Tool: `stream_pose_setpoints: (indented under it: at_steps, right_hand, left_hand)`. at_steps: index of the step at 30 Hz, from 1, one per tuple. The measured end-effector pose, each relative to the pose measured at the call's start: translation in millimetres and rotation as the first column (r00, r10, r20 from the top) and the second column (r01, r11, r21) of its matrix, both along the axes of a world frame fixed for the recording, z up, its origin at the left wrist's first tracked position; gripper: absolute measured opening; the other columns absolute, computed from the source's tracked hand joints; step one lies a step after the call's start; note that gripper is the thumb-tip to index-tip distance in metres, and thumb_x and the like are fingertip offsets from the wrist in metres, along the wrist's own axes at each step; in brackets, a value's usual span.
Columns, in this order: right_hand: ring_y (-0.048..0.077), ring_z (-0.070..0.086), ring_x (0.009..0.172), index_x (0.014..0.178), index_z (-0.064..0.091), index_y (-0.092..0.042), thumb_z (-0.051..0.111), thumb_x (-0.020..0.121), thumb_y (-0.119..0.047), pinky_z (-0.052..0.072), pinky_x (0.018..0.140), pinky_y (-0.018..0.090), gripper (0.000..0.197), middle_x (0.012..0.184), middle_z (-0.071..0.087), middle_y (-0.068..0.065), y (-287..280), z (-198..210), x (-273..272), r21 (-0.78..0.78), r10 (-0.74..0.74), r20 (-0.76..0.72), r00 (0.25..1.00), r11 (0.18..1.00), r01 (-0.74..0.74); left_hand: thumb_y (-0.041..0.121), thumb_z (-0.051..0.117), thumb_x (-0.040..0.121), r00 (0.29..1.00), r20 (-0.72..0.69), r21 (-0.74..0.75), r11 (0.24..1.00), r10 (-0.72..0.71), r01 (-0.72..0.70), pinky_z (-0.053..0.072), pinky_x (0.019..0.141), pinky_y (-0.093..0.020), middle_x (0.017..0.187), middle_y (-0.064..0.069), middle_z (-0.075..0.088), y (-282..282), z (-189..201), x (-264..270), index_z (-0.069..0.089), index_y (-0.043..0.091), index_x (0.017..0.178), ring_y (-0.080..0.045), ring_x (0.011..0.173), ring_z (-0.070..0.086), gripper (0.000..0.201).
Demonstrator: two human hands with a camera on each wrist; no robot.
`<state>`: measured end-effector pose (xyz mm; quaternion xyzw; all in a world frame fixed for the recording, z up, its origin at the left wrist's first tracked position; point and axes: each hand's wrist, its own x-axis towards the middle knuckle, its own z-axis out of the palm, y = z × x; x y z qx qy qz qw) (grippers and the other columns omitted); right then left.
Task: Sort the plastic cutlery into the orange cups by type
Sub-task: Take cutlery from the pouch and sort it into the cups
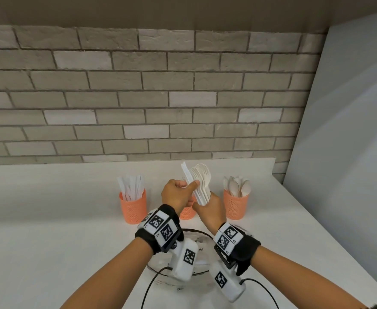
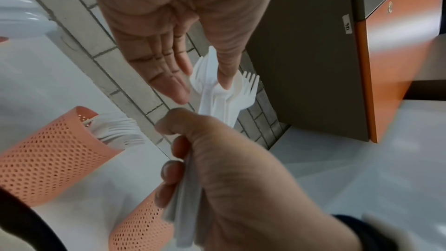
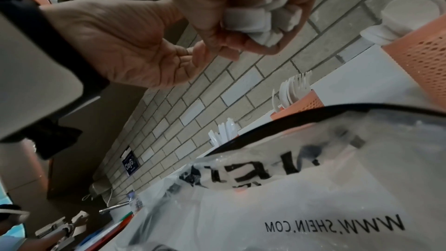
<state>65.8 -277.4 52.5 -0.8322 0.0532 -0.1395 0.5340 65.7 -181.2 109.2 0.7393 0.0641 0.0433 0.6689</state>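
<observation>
A bundle of white plastic forks and knives (image 1: 199, 186) stands upright above the middle orange cup (image 1: 187, 211), its handles gripped in the right hand's (image 1: 212, 209) fist. The left hand (image 1: 178, 194) pinches one piece near the top between thumb and fingers. On the white table (image 1: 49, 219), the left cup (image 1: 133, 207) holds knives and the right cup (image 1: 236, 205) holds spoons. A clear plastic bag (image 3: 301, 188) lies under the wrists.

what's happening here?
A person is sorting white plastic cutlery into three orange cups. The right hand grips a bundle of forks by the handles; the left hand pinches a knife out of it. The left cup holds knives, the right cup spoons.
</observation>
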Motion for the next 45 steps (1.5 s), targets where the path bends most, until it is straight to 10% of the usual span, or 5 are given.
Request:
stream_pose_setpoints:
  at_steps: [15,22,28,33,45]
  right_hand:
    - [0.002,0.041,0.033,0.092,0.061,-0.011,0.073,0.077,-0.010,0.033,0.036,0.019,0.019,0.060,0.053,0.002,-4.1,-0.6,-6.7,0.311,0.225,-0.019,0.974,0.927,-0.208]
    - [0.001,0.057,0.061,0.100,0.063,-0.004,0.069,0.079,0.000,0.043,0.050,0.009,0.022,0.073,0.062,-0.002,-4.8,-6.2,-5.1,0.423,0.318,-0.042,0.947,0.865,-0.271]
    - [-0.002,0.044,0.034,0.090,0.063,-0.013,0.072,0.081,-0.020,0.032,0.035,0.010,0.014,0.045,0.051,-0.012,-3.2,1.7,-7.9,0.461,0.414,-0.144,0.899,0.832,-0.309]
    - [0.004,0.032,0.035,0.078,0.055,-0.012,0.067,0.083,-0.036,0.029,0.034,0.016,0.027,0.053,0.038,-0.004,0.1,1.6,2.1,0.537,0.398,-0.259,0.880,0.817,-0.212]
    - [0.008,0.047,0.039,0.097,0.056,-0.016,0.057,0.091,-0.028,0.044,0.038,0.019,0.014,0.049,0.040,-0.004,-3.0,16.2,24.7,0.630,0.505,-0.258,0.824,0.734,-0.252]
  left_hand:
    - [0.008,0.056,0.085,0.994,-0.105,0.040,0.999,0.020,-0.016,0.057,0.080,-0.046,0.047,-0.003,0.063,8.0,-5.9,10.6,0.051,0.007,0.065,-0.025,0.056,0.063,0.021]
    - [0.014,0.052,0.087,0.987,-0.134,0.090,0.990,-0.092,0.105,0.053,0.088,-0.050,0.103,-0.026,0.067,14.6,-8.6,15.1,0.061,-0.003,0.098,-0.038,0.096,0.065,0.022]
    - [0.008,0.041,0.095,0.977,-0.178,-0.031,0.993,-0.114,0.110,0.054,0.044,-0.021,0.079,-0.016,0.062,35.0,-0.6,21.0,0.054,0.000,0.084,-0.022,0.062,0.060,0.019]
    - [0.010,0.040,0.098,0.980,-0.173,-0.115,0.990,-0.096,0.077,0.055,0.047,-0.021,0.064,-0.009,0.067,67.1,8.3,32.6,0.047,0.006,0.082,-0.019,0.063,0.064,0.018]
    - [0.008,0.044,0.093,0.910,0.374,0.408,0.849,0.181,-0.336,0.055,0.079,-0.050,0.102,-0.024,0.065,163.7,15.1,91.8,0.042,0.001,0.119,-0.040,0.090,0.063,0.028]
